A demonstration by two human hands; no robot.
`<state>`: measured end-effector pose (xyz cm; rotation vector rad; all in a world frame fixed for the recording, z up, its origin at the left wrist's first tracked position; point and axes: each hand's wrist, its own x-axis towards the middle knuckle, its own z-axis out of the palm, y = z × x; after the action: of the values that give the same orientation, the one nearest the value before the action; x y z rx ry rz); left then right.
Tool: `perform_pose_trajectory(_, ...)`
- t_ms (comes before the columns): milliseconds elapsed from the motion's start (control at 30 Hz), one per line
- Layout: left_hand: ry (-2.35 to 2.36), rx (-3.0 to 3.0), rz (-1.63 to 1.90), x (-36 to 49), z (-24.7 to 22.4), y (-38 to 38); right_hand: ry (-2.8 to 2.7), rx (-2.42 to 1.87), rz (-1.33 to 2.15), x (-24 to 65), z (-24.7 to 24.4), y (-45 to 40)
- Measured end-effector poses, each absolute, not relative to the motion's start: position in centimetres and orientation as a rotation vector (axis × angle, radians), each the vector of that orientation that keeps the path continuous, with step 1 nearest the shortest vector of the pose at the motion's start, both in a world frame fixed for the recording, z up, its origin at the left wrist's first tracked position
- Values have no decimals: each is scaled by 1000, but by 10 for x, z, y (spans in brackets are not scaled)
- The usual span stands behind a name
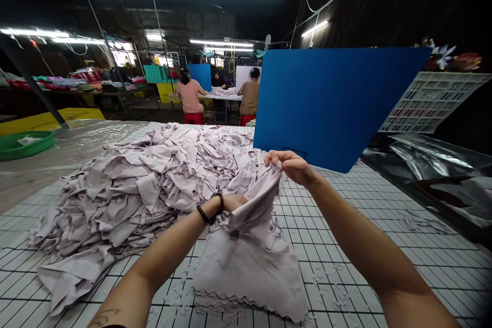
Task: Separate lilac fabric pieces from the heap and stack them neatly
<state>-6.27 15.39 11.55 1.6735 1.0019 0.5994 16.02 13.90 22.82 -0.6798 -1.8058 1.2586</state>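
My right hand is closed on the upper edge of a pale mauve piece of cloth, pinching it between thumb and fingers and lifting it. My left hand, with dark beaded bracelets at the wrist, reaches in behind the raised cloth, which hides its fingers. Under the lifted piece lies a stack of the same cloth, flat on the table, with wavy, scalloped edges at the near side. Left of my hands spreads a large loose heap of crumpled pieces in the same fabric.
The white table has a black grid and small fabric scraps. A blue board stands at the right back, near a white plastic basket and clear plastic bags. A green tray is at far left. Several people sit further back.
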Motion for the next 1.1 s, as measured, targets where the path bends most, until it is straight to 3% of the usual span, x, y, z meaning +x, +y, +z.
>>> perform_pose_trajectory(100,1047,1511,436,-86,130,171,-1976,-786,996,187,229,125)
perform_pose_trajectory(333,1337,1400,813,-126,173,207,-2471,-1212,114,224,208,113)
perform_pose_trajectory(533,1509,1502,741,-122,173,218,-2578,-1396,-160,218,182,118)
perform_pose_trajectory(667,1537,1547,586,-128,169,219,-2434,-1495,-59,218,168,122)
perform_pose_trajectory(933,1579,1566,350,-146,169,217,-2243,-1445,654,233,146,140)
perform_pose_trajectory(1100,1543,1529,351,-149,174,209,-2345,-1376,798,232,148,135)
